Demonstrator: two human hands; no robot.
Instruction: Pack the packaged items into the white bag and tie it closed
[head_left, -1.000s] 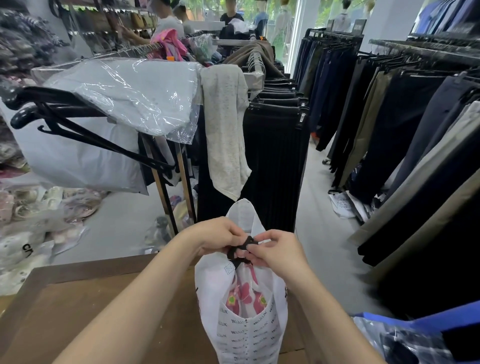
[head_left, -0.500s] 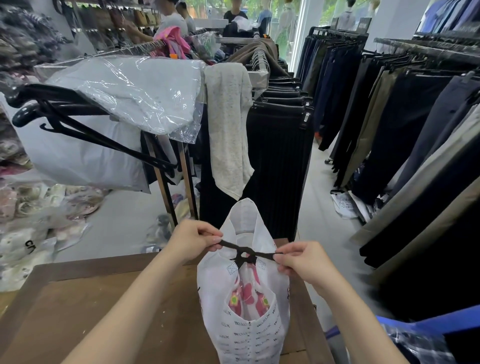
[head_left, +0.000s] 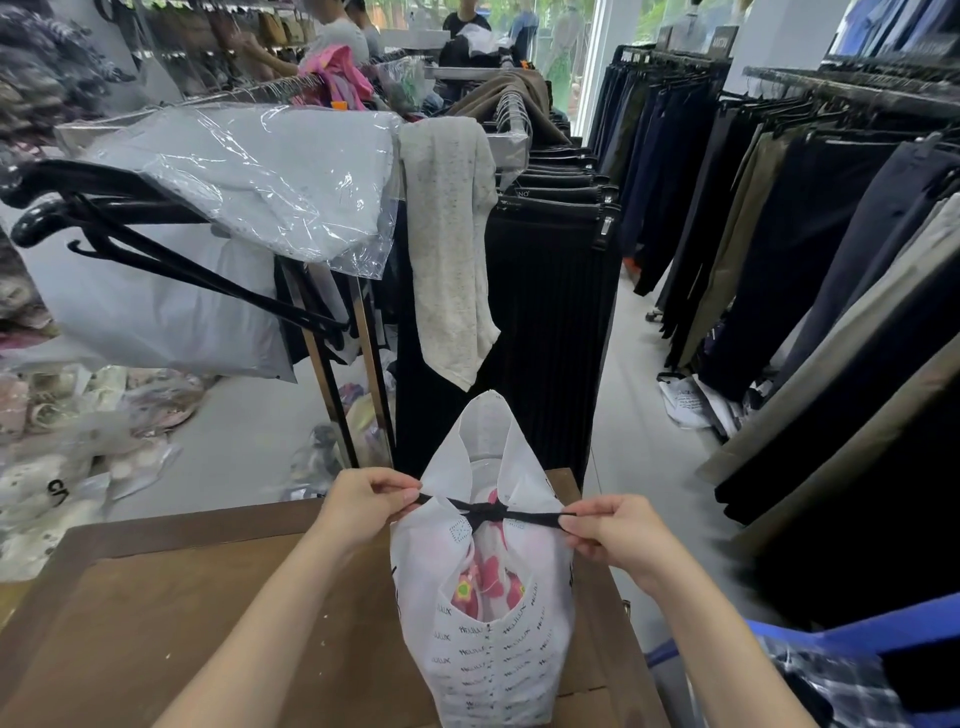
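Bare wooden table (head_left: 182, 597) is left open beside the white bag (head_left: 488, 675); passage behind is blocked by black pleated garments (head_left: 545, 338).

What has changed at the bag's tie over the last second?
Both hands moved apart: the left hand drew its end of the black tie leftward, the right hand rightward, pulling the knot tight. Both keep pinching the ends; the white bag stays upright on the wooden table.
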